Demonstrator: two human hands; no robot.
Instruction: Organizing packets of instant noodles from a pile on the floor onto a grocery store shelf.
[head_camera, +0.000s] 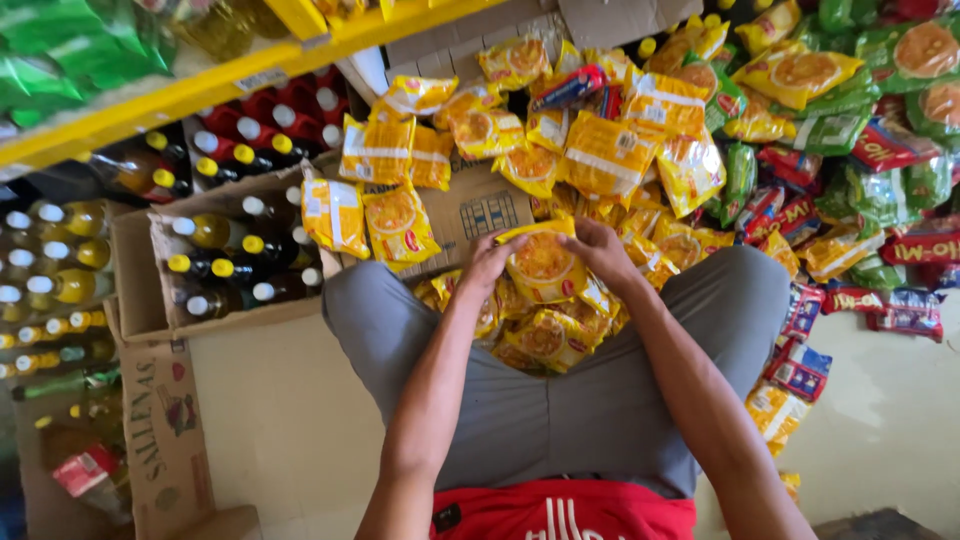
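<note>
Both hands, left hand (487, 262) and right hand (600, 250), grip one yellow noodle packet (543, 265) by opposite edges, above the packet pile (545, 340) between the knees.

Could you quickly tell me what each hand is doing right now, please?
Left hand: closed on the left edge of the yellow noodle packet.
Right hand: closed on the right edge of the same packet.
</note>
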